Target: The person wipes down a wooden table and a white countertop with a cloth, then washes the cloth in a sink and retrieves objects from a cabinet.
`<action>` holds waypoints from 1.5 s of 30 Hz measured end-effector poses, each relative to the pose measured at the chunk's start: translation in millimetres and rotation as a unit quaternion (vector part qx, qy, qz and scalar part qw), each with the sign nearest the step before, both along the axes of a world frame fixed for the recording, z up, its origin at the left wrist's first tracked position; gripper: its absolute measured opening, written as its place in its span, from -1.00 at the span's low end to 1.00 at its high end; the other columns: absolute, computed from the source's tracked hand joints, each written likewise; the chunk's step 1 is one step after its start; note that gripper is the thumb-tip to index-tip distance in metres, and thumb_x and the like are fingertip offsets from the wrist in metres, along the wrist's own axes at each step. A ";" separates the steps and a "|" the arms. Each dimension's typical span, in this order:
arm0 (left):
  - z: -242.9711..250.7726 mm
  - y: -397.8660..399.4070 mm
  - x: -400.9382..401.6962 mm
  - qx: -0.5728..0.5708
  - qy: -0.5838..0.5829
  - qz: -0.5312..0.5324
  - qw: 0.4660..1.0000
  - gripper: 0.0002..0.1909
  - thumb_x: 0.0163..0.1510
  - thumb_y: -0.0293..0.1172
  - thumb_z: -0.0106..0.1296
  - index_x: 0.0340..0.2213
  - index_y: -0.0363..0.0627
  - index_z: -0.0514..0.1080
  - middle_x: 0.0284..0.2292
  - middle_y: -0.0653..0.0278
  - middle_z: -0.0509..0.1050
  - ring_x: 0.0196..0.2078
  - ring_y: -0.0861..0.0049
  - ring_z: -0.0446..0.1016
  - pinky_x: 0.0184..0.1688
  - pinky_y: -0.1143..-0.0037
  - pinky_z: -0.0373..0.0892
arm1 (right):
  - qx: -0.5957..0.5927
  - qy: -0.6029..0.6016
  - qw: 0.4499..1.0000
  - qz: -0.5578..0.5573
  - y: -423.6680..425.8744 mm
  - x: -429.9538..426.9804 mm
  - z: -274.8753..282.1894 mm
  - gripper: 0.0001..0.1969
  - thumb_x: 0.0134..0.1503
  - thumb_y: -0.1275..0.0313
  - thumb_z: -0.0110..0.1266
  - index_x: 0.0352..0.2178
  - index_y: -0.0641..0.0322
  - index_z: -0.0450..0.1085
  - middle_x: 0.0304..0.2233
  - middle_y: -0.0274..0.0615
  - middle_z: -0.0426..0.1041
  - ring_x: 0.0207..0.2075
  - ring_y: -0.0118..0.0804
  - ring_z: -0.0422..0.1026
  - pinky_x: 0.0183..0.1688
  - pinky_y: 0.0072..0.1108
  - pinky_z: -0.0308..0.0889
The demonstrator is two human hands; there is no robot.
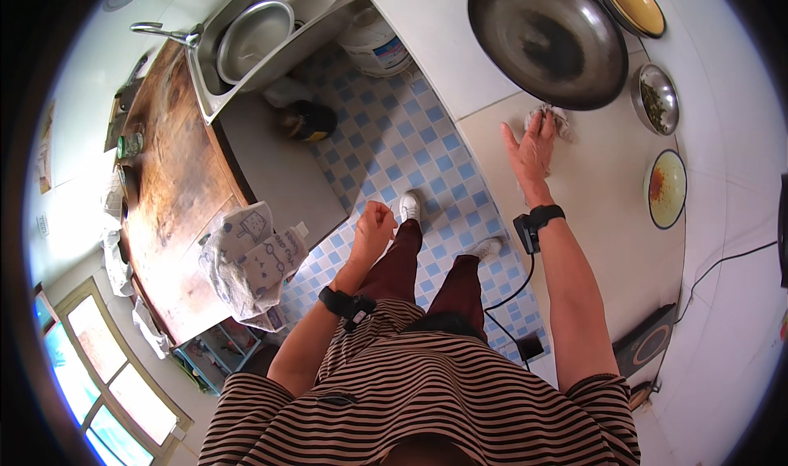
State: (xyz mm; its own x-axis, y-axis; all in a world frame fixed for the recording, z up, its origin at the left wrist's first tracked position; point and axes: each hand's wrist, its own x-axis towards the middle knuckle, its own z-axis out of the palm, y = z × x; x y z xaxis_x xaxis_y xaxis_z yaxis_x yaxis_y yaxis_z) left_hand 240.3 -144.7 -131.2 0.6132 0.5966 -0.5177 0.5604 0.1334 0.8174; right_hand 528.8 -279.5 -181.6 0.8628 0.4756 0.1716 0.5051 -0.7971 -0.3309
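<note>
My right hand [534, 149] presses a crumpled, stained rag [561, 124] onto the pale countertop [591, 201], fingers spread over the cloth. Just beyond the fingertips stands a large dark wok [551, 41] with a red-tipped handle. A steel bowl [656, 99] of chopped greens and a pale enamel bowl [666, 189] with red-orange powder sit to the right. My left hand [373, 229] hangs above the tiled floor with its fingers curled in; I see nothing held there. Left of it, a printed cloth [252, 269] drapes over the corner of a wooden worktop [178, 177].
A steel sink [212, 100] holding a metal basin [258, 38] is at upper left. Yellow bowls [637, 1] stand beyond the wok. A white bucket [375, 47] and a dark container [311, 120] are on the floor. An induction cooker [646, 343] leans at lower right; a black cable [508, 303] hangs nearby.
</note>
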 end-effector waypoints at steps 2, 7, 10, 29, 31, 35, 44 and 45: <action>2.7 15.1 -8.3 -0.006 -0.012 0.006 1.000 -0.92 -0.02 -0.52 -0.18 -0.45 -0.27 0.18 -0.65 0.25 0.37 -0.71 0.70 0.29 -0.71 0.68 0.19 | -0.019 -0.028 0.999 0.014 37.2 -0.9 -4.1 -0.28 -0.10 0.03 0.02 -0.06 0.43 0.12 0.06 0.07 -0.03 0.05 0.07 0.02 0.04 -0.31 0.05; 11.5 38.8 -30.6 -0.015 -0.008 0.028 0.999 -0.92 -0.03 -0.54 -0.18 -0.46 -0.27 0.17 -0.65 0.25 0.36 -0.68 0.69 0.30 -0.67 0.67 0.20 | -0.017 0.010 0.997 0.078 104.4 -23.8 -3.8 -0.23 -0.13 0.02 0.04 -0.03 0.44 0.08 0.07 0.11 -0.05 0.07 0.09 -0.01 0.05 -0.30 0.03; 11.3 41.2 -36.0 -0.021 -0.009 0.047 0.999 -0.93 -0.03 -0.56 -0.18 -0.46 -0.27 0.17 -0.65 0.25 0.36 -0.68 0.68 0.30 -0.65 0.66 0.22 | -0.012 0.009 0.998 0.061 143.0 -11.5 -4.1 -0.21 -0.13 0.01 0.05 -0.03 0.47 0.05 0.06 0.12 -0.06 0.09 0.13 -0.06 0.08 -0.29 -0.01; 100.3 4.5 -135.0 0.109 0.013 0.152 0.982 -0.86 -0.07 -0.47 -0.08 -0.43 -0.26 0.27 -0.60 0.17 0.41 -0.56 0.46 0.39 -0.48 0.52 0.28 | 0.159 0.570 0.768 0.244 166.3 -68.4 12.1 -0.67 -0.05 0.53 -0.02 -0.16 0.28 0.29 -0.28 -0.35 0.37 -0.27 -0.51 0.32 -0.24 -0.65 0.25; 112.9 -2.6 -161.8 0.103 0.003 0.194 0.976 -0.86 -0.07 -0.48 -0.09 -0.42 -0.27 0.27 -0.61 0.20 0.40 -0.56 0.51 0.38 -0.49 0.52 0.29 | 0.204 0.600 0.740 0.224 127.0 -71.7 -6.9 -0.66 -0.03 0.56 -0.04 -0.16 0.38 0.24 -0.24 -0.26 0.34 -0.25 -0.44 0.31 -0.19 -0.62 0.21; 95.7 -45.3 -227.2 0.072 0.010 0.338 0.938 -0.87 -0.06 -0.48 -0.10 -0.42 -0.27 0.27 -0.61 0.24 0.41 -0.59 0.59 0.37 -0.55 0.58 0.29 | 0.146 0.639 0.745 0.125 67.3 -71.6 -28.1 -0.64 -0.09 0.58 -0.08 -0.18 0.41 0.25 -0.23 -0.17 0.33 -0.24 -0.32 0.33 -0.15 -0.56 0.22; 34.6 -76.3 -402.4 -0.152 -0.024 0.701 0.696 -0.88 -0.05 -0.43 0.00 -0.44 -0.21 0.37 -0.60 0.28 0.42 -0.65 0.69 0.36 -0.65 0.67 0.32 | 0.127 0.611 0.779 0.066 107.8 -109.3 7.7 -0.67 -0.08 0.54 -0.06 -0.20 0.37 0.26 -0.26 -0.09 0.36 -0.26 -0.17 0.36 -0.22 -0.46 0.29; 30.9 -68.9 -441.8 -0.130 -0.020 0.712 0.690 -0.89 -0.06 -0.42 0.02 -0.48 -0.19 0.37 -0.61 0.29 0.42 -0.65 0.69 0.36 -0.65 0.67 0.31 | 0.126 0.608 0.781 0.069 113.9 -133.2 25.9 -0.67 -0.08 0.54 -0.06 -0.20 0.37 0.26 -0.26 -0.09 0.36 -0.26 -0.17 0.36 -0.22 -0.46 0.29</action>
